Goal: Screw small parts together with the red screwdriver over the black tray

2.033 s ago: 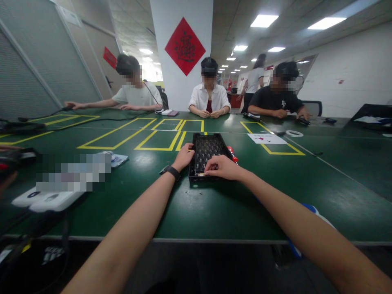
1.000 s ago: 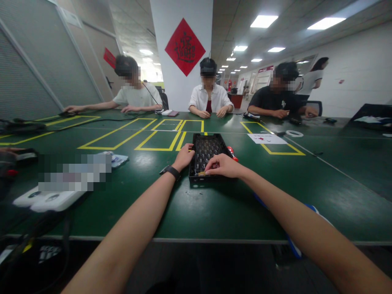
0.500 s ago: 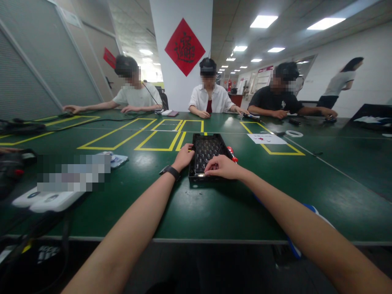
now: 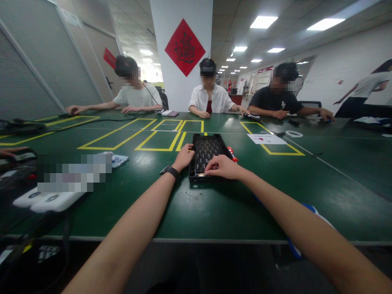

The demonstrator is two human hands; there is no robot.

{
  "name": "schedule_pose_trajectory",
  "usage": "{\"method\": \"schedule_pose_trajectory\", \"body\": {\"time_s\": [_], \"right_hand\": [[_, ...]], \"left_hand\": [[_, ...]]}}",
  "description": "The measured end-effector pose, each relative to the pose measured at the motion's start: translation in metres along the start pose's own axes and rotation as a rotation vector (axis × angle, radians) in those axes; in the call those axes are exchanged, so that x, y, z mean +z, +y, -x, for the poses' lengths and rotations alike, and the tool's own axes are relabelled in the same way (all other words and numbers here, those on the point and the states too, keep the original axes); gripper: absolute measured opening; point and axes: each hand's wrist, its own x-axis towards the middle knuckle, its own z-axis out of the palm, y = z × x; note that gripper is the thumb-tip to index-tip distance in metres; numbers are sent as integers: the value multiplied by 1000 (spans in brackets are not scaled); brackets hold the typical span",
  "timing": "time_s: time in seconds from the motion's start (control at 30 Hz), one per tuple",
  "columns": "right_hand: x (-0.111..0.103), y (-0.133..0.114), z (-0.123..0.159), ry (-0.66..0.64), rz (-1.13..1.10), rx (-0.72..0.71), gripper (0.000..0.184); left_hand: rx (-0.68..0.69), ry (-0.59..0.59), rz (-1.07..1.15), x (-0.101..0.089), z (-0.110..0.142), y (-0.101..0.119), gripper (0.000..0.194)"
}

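A black open tray (image 4: 211,141) lies on the green table in front of me, with rows of small shiny pieces inside; their kind is too small to make out. My left hand (image 4: 184,157), a dark band on its wrist, grips the tray's left wall with bent fingers. Over the near right part of the tray, my right hand (image 4: 223,167) has its thumb and fingers pinched together. Whatever sits in that pinch is hidden. A small pale, bright piece (image 4: 201,175) shows at the near edge, just left of my right fingertips.
A red and white object (image 4: 232,154) lies against the tray's right side. White devices (image 4: 45,200) are at the left, and a paper sheet (image 4: 267,139) is at the right. Yellow tape rectangles mark the green table (image 4: 171,220). Several people sit across; another person walks at the far right.
My hands and the tray stay almost in place. The walking person in the background has moved right. The seated person at the right has shifted a hand slightly left.
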Motion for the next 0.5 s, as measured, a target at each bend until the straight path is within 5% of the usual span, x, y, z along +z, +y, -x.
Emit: {"method": "schedule_pose_trajectory", "body": {"time_s": [0.5], "right_hand": [[-1, -3, 1, 0, -25, 4, 23]], "left_hand": [[-10, -1, 15, 0, 0, -1, 43]]}}
